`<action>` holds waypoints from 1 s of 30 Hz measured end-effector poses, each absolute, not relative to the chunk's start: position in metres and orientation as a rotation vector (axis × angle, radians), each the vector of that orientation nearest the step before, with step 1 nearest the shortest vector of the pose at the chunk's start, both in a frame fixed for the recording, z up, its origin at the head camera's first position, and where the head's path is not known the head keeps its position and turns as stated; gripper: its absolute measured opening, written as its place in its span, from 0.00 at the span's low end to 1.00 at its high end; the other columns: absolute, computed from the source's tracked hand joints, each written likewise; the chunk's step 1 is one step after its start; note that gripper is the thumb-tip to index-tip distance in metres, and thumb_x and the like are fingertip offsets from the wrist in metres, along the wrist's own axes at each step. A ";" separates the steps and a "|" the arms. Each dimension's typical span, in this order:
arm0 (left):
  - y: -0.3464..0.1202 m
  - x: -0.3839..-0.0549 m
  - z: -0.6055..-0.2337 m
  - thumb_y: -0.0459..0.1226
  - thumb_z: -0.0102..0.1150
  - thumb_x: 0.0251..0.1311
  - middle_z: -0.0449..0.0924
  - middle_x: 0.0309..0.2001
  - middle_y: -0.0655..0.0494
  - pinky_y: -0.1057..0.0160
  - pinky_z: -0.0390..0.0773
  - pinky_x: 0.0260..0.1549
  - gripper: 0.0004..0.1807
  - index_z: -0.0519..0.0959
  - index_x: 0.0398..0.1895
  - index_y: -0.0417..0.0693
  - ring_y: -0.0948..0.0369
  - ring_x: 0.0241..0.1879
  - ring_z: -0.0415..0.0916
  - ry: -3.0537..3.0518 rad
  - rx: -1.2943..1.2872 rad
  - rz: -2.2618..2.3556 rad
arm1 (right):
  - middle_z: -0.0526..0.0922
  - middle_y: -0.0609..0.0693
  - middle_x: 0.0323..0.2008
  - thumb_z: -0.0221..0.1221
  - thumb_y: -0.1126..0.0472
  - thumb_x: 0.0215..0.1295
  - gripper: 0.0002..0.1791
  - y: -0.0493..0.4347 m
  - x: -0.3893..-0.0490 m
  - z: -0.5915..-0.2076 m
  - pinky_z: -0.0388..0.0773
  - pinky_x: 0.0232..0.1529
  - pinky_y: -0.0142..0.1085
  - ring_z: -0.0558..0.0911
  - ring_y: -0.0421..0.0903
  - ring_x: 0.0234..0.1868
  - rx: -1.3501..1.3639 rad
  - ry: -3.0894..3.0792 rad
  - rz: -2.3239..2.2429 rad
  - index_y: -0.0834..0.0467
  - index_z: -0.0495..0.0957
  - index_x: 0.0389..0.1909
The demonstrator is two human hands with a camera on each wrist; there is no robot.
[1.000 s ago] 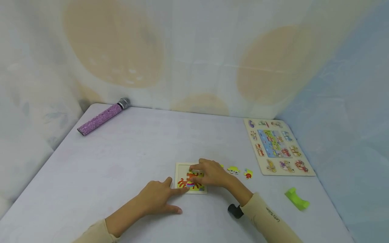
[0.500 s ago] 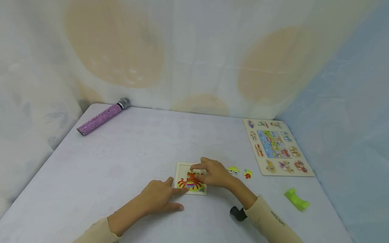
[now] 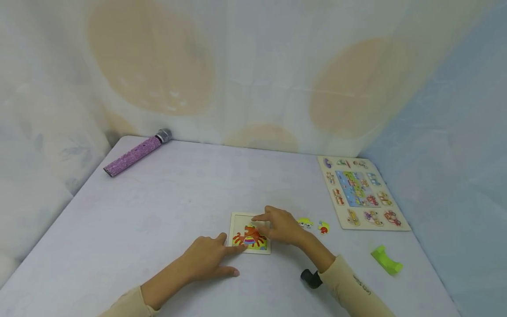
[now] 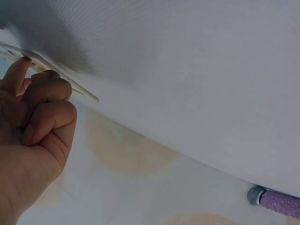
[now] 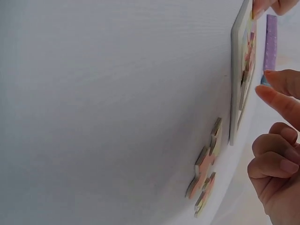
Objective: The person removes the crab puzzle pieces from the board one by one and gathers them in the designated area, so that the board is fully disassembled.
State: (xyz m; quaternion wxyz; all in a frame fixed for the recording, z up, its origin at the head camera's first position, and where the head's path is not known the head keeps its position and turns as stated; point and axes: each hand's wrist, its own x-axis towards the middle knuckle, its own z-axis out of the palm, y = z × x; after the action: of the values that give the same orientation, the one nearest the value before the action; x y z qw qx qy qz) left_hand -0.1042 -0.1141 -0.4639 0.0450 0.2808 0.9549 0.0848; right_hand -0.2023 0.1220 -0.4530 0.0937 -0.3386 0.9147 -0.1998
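Note:
A small jigsaw puzzle in a pale wooden frame (image 3: 230, 233) lies on the table, showing an orange-red animal with a rainbow-striped belly (image 3: 249, 241). The top left of its tray is bare. My left hand (image 3: 206, 256) rests its outstretched index fingertip on the frame's lower edge, thumb spread on the near side. Over the upper right of the puzzle is my right hand (image 3: 279, 226). Its thumb and index fingertips (image 5: 266, 91) point at the tray with a small gap and nothing visible between them; the other fingers curl in. Loose puzzle pieces (image 3: 304, 223) lie right of the frame.
At the back right lies a larger wooden picture puzzle board (image 3: 343, 223). A green curved block (image 3: 386, 260) sits near the right table edge. The purple glittery microphone (image 3: 134, 156) is at the back left. A black fitting (image 3: 310, 279) juts out beside the right sleeve.
My right fingers have shifted slightly up and right, uncovering more of the animal's upper body. A yellow piece seen beside the right hand earlier is now hidden behind it. My left hand stays put.

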 end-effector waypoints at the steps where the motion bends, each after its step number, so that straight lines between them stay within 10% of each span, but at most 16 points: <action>1: -0.113 -0.105 -0.463 0.66 0.61 0.53 0.73 0.34 0.55 0.65 0.62 0.19 0.32 0.76 0.63 0.76 0.64 0.15 0.60 2.926 0.870 0.252 | 0.65 0.43 0.24 0.63 0.53 0.65 0.16 0.123 -0.202 -0.454 0.58 0.25 0.29 0.61 0.38 0.23 -1.002 2.721 -0.581 0.50 0.85 0.53; 30: -0.097 -0.146 -0.465 0.63 0.56 0.62 0.73 0.33 0.49 0.64 0.59 0.15 0.29 0.75 0.65 0.71 0.62 0.13 0.58 3.064 0.855 0.145 | 0.69 0.47 0.24 0.71 0.50 0.57 0.16 0.149 -0.194 -0.462 0.57 0.26 0.27 0.61 0.36 0.23 -1.060 2.785 -0.542 0.52 0.87 0.45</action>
State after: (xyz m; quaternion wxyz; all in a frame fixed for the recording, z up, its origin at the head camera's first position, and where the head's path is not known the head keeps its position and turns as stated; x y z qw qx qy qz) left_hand -0.1461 -0.0971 -0.4649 -0.0215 0.2685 0.9620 0.0455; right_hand -0.1940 0.1489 -0.4618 0.0563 -0.3495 0.9180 -0.1788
